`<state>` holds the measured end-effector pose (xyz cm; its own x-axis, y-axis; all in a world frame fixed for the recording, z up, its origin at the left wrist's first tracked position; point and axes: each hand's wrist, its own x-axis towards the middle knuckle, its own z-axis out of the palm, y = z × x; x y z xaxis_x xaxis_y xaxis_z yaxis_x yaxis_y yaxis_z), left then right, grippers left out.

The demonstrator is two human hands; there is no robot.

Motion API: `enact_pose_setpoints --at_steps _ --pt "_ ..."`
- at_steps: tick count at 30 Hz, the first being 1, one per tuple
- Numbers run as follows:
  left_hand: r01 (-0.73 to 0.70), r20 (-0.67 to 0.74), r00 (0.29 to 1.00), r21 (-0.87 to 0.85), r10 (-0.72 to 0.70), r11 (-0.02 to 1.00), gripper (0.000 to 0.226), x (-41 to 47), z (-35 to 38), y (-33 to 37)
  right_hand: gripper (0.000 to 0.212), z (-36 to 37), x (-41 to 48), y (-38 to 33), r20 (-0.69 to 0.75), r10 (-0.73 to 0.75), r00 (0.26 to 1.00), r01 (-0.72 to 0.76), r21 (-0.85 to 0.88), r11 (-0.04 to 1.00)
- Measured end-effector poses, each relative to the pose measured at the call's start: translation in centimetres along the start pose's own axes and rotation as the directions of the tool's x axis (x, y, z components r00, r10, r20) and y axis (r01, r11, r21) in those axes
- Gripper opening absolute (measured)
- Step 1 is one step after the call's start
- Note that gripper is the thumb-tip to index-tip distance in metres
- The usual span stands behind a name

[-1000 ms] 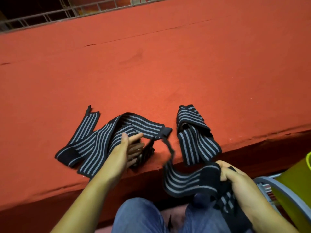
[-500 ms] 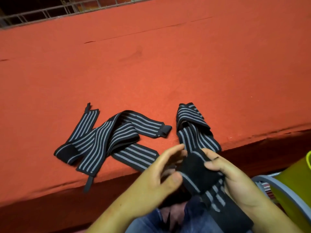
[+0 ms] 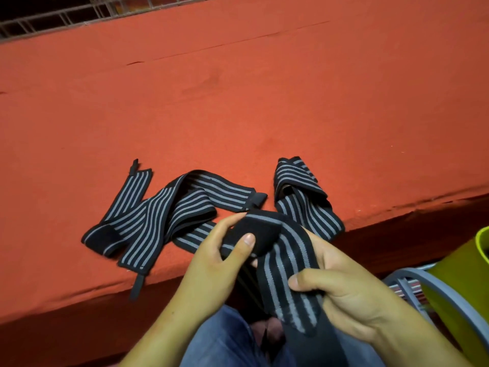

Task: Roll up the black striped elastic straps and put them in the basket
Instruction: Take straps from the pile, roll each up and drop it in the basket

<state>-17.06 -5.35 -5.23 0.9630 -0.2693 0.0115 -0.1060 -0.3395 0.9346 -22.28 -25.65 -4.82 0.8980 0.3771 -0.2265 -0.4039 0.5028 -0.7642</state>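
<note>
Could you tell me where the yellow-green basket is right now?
The yellow-green basket sits at the head view's right edge, below the red surface, beside the right hand.

Loose straps [image 3: 158, 215] on mat [image 3: 264, 102], left of folded strap [image 3: 304, 197] (near edge); basket [image 3: 471, 282] far right.

Woven cloth on matt red felt

Your strap [image 3: 285, 263] looks like ribbed, matt elastic cloth with a fuzzy black end patch; the red surface [image 3: 238, 102] is felt-like, the yellow-green bin [image 3: 465, 282] smooth plastic.
</note>
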Motion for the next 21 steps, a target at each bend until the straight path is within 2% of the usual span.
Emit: enact_pose_setpoints --at_steps 2,5,8,10,14,18,21 --pt "0.005 -0.081 0.997 -0.010 -0.006 1.000 0.028 0.0 -0.4 -0.2 0.066 0.1 0.1 -0.2 0.016 0.000 1.000 0.001 -0.057 0.998" --pt "0.022 -0.200 0.979 -0.025 -0.026 0.999 0.028 0.1 -1.5 -0.7 0.050 -0.4 -0.1 -0.5 -0.085 0.019 0.996 -0.029 -0.118 0.993" --pt "0.033 -0.262 0.965 -0.006 -0.034 0.999 0.027 0.0 -2.8 -0.7 0.039 -1.3 -0.5 -0.9 -0.131 0.072 0.989 -0.094 -0.169 0.981" --pt "0.036 -0.274 0.961 0.003 -0.034 0.999 0.028 -0.2 -3.5 -0.7 0.036 -2.1 -0.8 -1.2 -0.120 0.136 0.983 -0.154 -0.157 0.976" --pt "0.038 -0.288 0.957 0.008 -0.034 0.999 0.028 -0.5 -4.1 -0.7 0.062 -4.1 -1.6 -1.2 -0.063 0.211 0.975 -0.215 -0.061 0.975" --pt "0.047 -0.294 0.955 0.022 -0.039 0.999 0.029 -0.7 -4.3 -1.1 0.053 -4.4 -2.0 -1.9 -0.060 0.157 0.986 -0.162 -0.081 0.984" --pt "0.054 -0.274 0.960 -0.001 -0.052 0.999 0.030 -1.2 -4.4 -1.3 0.047 -4.2 -2.3 -2.8 -0.181 0.107 0.978 -0.125 -0.092 0.988"
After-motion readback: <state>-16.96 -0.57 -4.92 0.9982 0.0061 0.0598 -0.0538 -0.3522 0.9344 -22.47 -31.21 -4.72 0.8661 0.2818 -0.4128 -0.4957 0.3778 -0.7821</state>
